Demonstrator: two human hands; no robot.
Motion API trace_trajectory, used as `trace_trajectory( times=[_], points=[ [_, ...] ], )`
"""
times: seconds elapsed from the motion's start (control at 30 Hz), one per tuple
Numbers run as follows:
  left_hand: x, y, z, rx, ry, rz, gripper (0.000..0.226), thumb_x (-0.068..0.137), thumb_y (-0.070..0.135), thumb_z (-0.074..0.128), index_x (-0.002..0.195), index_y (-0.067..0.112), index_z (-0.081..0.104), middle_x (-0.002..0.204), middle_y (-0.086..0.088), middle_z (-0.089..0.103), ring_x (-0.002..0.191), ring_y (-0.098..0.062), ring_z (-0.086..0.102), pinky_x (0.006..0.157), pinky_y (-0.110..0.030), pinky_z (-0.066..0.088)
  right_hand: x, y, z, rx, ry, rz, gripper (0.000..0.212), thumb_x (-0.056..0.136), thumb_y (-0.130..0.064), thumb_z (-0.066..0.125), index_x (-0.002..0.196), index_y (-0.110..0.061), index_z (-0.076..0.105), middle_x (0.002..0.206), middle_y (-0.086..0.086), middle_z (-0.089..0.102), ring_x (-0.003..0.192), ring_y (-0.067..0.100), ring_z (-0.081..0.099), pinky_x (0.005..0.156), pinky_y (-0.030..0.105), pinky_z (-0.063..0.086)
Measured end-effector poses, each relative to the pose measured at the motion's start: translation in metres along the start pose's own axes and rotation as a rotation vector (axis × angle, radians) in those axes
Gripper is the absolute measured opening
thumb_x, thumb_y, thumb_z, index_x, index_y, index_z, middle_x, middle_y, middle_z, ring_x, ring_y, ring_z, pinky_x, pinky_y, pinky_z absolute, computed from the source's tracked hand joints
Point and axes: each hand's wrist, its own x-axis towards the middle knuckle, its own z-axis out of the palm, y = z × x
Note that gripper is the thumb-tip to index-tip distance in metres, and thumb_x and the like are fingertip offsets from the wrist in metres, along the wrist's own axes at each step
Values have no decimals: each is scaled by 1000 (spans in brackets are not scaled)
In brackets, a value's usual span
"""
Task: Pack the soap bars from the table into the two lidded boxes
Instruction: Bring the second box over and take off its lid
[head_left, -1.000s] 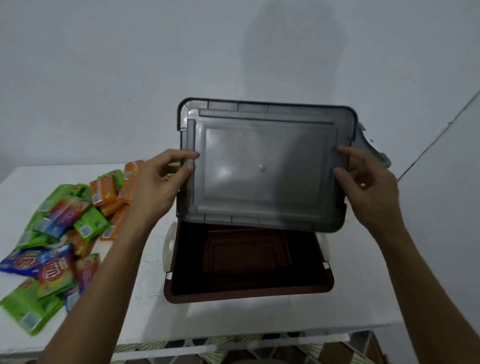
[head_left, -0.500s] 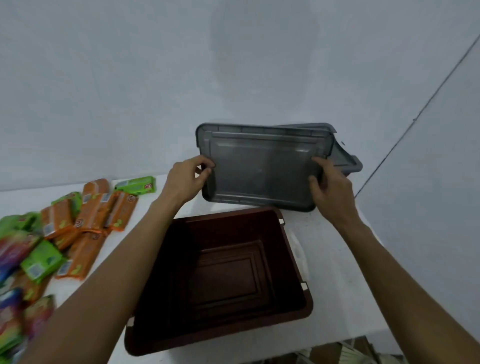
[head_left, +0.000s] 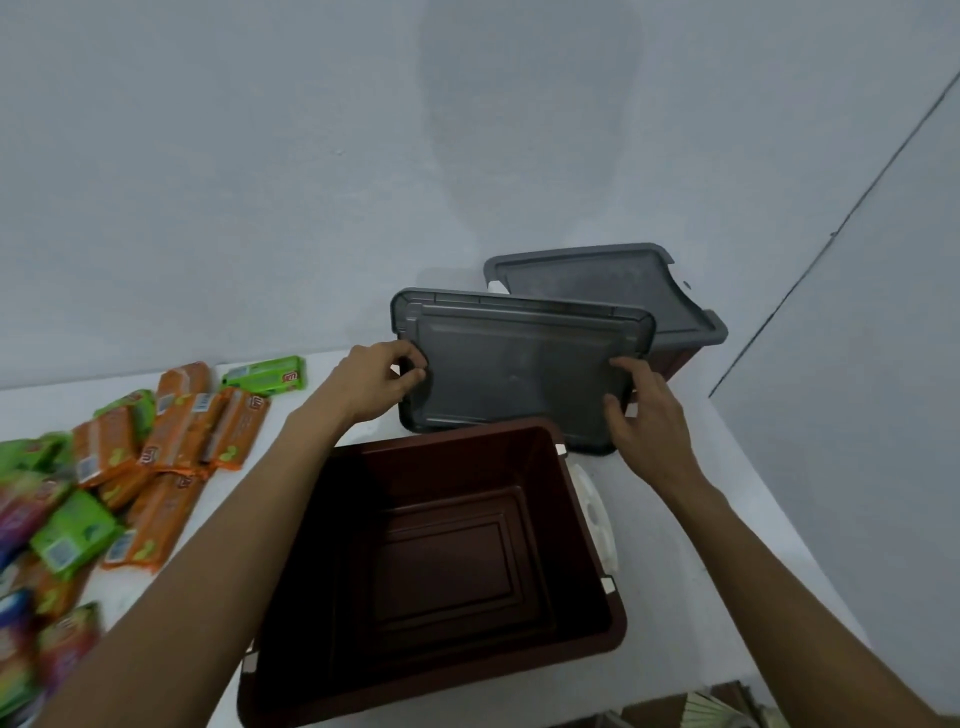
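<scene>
An open brown box (head_left: 592, 613) stands empty at the table's front. Behind it, a grey lid (head_left: 514, 374) leans tilted against the second box (head_left: 675, 358), whose own grey lid (head_left: 597, 280) is on. My left hand (head_left: 374, 384) grips the loose lid's left edge. My right hand (head_left: 649, 415) rests on its right lower corner, fingers spread. Wrapped soap bars in orange (head_left: 171, 431), green (head_left: 265, 375) and purple lie heaped at the left of the table.
The white table (head_left: 691, 519) ends close on the right and front. A white wall stands right behind the boxes. A white latch handle (head_left: 592, 509) sticks out on the brown box's right side.
The lid has moved from over the brown box back and down to the table's rear, against the second box. My view tilted down, so the brown box now shows in full.
</scene>
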Motion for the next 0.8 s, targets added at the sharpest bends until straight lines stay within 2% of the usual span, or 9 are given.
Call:
trace_trajectory(
  times=[0.13,0.27,0.3,0.37,0.43,0.5,0.53,0.63,0.8],
  points=[
    [-22,-1,-7,-16,3,10,30,96,31,56,125,34,58,126,0,62,98,-19,67,92,-34,47,-11,-13,-5,-12,35,64,46,93,-17,59,137,-19,46,137,14,47,118,24,49,95,24,38],
    [-62,-19,-16,-55,69,-19,37,95,34,57,131,34,53,130,-2,60,103,-15,65,89,-31,48,-34,-39,-10,-17,177,61,38,92,-18,60,129,-15,55,124,14,54,108,23,51,86,27,44],
    [-75,-25,-16,-52,104,-27,37,94,34,57,131,32,53,130,-2,60,104,-15,64,90,-33,49,-38,-44,-10,7,136,18,37,92,-19,59,129,-16,56,121,12,55,106,20,51,85,29,48],
    [-101,-36,-14,-41,192,-53,38,93,33,59,130,29,54,128,-3,61,108,-18,62,90,-39,50,-44,-53,-7,89,-47,-41,40,94,-21,59,133,-19,53,125,6,54,109,16,52,92,32,49],
    [-130,-43,-9,-64,275,-104,39,92,29,62,130,25,56,126,-4,61,109,-21,60,89,-39,50,-48,-61,-2,144,-226,-50,47,95,-25,59,140,-23,47,134,-1,50,118,7,47,100,23,40],
    [-159,-47,0,-109,326,-159,43,91,26,64,133,24,55,127,-3,60,111,-22,60,89,-35,49,-54,-68,3,163,-329,-48,53,95,-27,58,145,-24,40,142,-4,46,124,0,40,101,13,30],
    [-172,-47,5,-141,335,-179,47,91,26,65,136,25,53,128,-1,60,113,-20,60,90,-35,49,-57,-70,5,162,-357,-57,54,95,-26,57,146,-24,37,145,-3,44,127,1,39,103,13,29],
    [-201,-46,18,-278,336,-225,55,92,27,63,142,36,43,123,8,60,116,-8,53,94,-37,49,-69,-72,10,106,-374,-56,57,96,-25,56,148,-22,34,151,3,38,139,14,35,113,28,30],
    [-222,-42,23,-365,350,-245,55,94,25,58,143,41,40,121,12,56,117,0,47,92,-28,45,-92,-78,8,3,-353,-37,59,96,-22,56,149,-20,32,156,2,30,144,17,29,111,23,21]
  ],
)
